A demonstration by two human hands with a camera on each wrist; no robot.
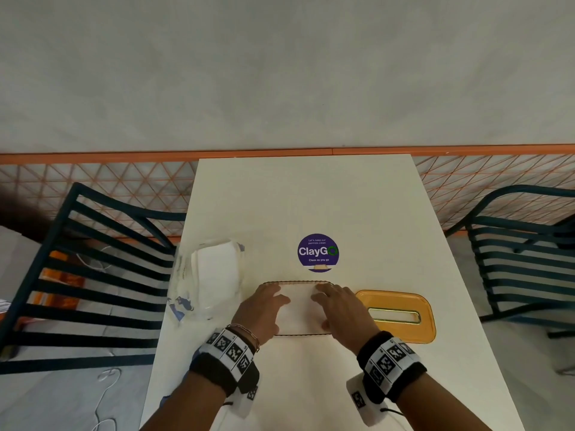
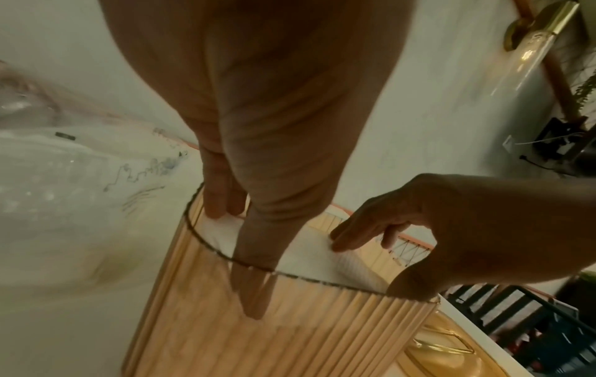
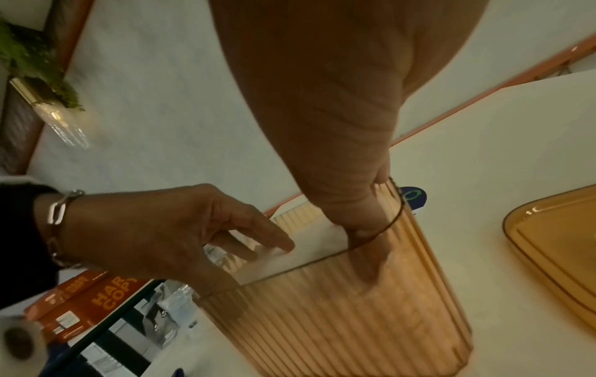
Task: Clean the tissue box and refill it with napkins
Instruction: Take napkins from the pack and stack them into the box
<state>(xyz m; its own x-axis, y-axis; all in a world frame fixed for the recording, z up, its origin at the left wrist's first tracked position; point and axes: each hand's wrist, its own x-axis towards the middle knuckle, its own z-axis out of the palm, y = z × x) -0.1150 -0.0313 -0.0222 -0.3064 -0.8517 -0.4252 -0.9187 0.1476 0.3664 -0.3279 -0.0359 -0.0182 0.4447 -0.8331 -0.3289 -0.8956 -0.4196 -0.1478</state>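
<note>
An open amber ribbed tissue box (image 1: 298,283) stands on the white desk (image 1: 311,197), white napkins (image 1: 298,312) inside. The left hand (image 1: 264,309) and right hand (image 1: 342,309) press straight, slightly spread fingers (image 2: 258,255) onto the stack. Its amber lid (image 1: 401,312) lies just right; a plastic napkin pack (image 1: 211,275) left.

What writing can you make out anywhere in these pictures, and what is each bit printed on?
"ClayGo" and "Clean as you go": round purple sticker on the table.
"HAR" over "COP", cut off: orange box.
Small top line on the sticker: blurred.
Print on the napkin pack: too blurred.
</note>
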